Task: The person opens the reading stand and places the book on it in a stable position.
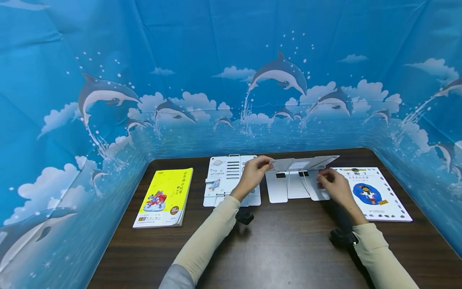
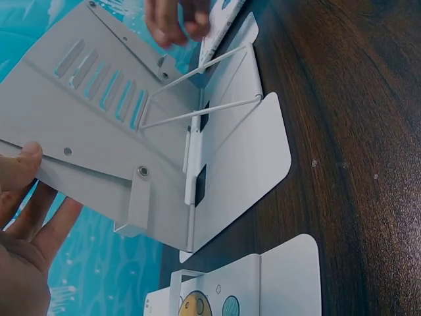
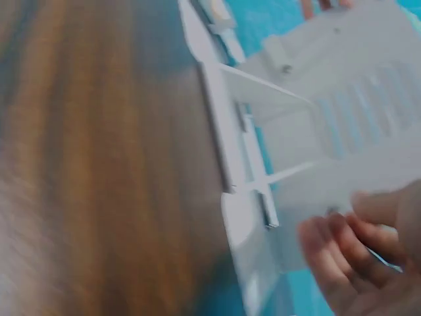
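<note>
Sleeves [image 1: 208,237] | left fingers [image 2: 56,230] pinch white stand [image 2: 99,145] | right fingers [image 3: 322,255]: can't tell (blurred) | neighbouring stand [image 1: 234,188] reads "Tiny universe"

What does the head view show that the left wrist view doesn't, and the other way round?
Only the head view: the whole yellow book, the pale sleeves and the black wrist devices.

Only the left wrist view: a yellow round drawing on the flat stand, which the left hand appears to cover in the head view.

Both: the white stand with its slotted panel raised and held by the left hand, the right hand near its other side, the wooden table and the blue backdrop.
</note>
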The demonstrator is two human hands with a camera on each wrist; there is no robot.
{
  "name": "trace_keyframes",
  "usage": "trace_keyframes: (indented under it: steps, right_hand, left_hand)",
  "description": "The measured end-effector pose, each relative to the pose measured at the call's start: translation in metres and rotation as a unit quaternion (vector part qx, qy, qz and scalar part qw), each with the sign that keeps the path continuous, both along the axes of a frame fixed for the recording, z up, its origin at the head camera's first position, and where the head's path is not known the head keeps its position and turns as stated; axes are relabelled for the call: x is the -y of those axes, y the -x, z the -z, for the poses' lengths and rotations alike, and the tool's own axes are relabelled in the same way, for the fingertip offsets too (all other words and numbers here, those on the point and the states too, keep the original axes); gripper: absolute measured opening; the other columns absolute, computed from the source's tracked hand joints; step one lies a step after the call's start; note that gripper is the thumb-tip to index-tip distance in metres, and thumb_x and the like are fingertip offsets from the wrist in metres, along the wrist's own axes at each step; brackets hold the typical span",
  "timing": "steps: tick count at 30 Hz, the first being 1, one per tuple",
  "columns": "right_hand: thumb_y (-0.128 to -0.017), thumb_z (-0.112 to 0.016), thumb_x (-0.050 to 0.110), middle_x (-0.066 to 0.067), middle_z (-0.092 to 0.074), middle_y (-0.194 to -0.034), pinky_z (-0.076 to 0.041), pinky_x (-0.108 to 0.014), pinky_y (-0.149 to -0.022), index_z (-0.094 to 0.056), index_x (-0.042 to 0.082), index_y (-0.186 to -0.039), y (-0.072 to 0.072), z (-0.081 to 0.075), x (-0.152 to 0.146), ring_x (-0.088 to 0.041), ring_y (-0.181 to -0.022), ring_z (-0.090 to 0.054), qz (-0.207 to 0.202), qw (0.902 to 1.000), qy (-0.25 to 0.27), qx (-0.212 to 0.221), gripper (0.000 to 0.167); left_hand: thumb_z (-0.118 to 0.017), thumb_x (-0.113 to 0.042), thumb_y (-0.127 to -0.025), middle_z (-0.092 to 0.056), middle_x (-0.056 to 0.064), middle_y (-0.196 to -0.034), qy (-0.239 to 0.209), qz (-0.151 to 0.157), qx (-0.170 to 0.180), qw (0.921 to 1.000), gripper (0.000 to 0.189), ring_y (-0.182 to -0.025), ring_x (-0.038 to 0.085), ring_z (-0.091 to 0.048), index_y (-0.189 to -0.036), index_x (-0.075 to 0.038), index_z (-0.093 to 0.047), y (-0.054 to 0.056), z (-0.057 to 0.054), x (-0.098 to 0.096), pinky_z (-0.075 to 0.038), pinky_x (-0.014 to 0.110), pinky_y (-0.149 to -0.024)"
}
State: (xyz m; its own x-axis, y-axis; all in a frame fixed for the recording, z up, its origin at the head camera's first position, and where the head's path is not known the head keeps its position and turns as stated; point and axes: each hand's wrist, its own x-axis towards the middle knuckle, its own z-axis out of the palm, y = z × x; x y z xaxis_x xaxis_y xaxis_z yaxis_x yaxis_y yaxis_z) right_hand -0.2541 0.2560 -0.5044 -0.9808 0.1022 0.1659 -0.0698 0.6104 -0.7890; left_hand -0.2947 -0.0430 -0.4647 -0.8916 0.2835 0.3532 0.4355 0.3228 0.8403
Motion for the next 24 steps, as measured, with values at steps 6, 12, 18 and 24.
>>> trace_keyframes:
  steps: [6,12,18,24]
  right_hand:
    - [-0.108,-0.062,0.018,-0.019,-0.069,-0.120,-0.046,-0.005,-0.074,-0.062,-0.002,-0.134,-0.006,-0.022,-0.013,0.013,-0.087,-0.056,0.129,0.9849,0.078,-0.085,0.033]
    - [-0.108,-0.063,0.012,-0.018,-0.069,-0.133,-0.045,-0.005,-0.093,-0.063,0.004,-0.143,-0.005,-0.034,-0.012,0.008,-0.107,-0.055,0.091,0.9824,0.067,-0.149,0.036]
    - [-0.105,-0.065,0.004,-0.025,-0.075,-0.118,-0.044,-0.001,-0.081,-0.071,-0.003,-0.125,-0.001,-0.035,-0.005,0.017,-0.090,-0.056,0.102,0.9739,0.070,-0.190,0.022]
    - [-0.105,-0.065,0.003,-0.026,-0.076,-0.113,-0.042,-0.003,-0.073,-0.074,-0.003,-0.121,0.003,-0.036,-0.004,0.013,-0.084,-0.056,0.125,0.9713,0.071,-0.190,0.019]
  left_hand:
    - [-0.073,-0.012,-0.101,-0.077,0.005,-0.121,0.001,0.003,0.020,0.9998,0.023,-0.113,0.016,-0.075,-0.124,-0.015,-0.075,0.002,0.002,0.001,-0.061,0.027,-0.094]
    - [-0.073,-0.013,-0.101,-0.078,0.007,-0.119,0.012,-0.008,0.020,0.9997,0.017,-0.113,0.019,-0.075,-0.118,-0.010,-0.076,0.005,0.002,0.001,-0.061,0.027,-0.096]
    - [-0.073,-0.012,-0.102,-0.079,0.008,-0.114,0.024,-0.012,0.012,0.9996,0.013,-0.109,0.019,-0.075,-0.114,-0.009,-0.077,0.006,0.003,0.002,-0.061,0.029,-0.096]
    - [-0.073,-0.013,-0.101,-0.079,0.006,-0.113,0.019,-0.014,-0.002,0.9997,0.012,-0.106,0.016,-0.076,-0.111,-0.011,-0.080,0.004,0.007,0.002,-0.062,0.027,-0.091]
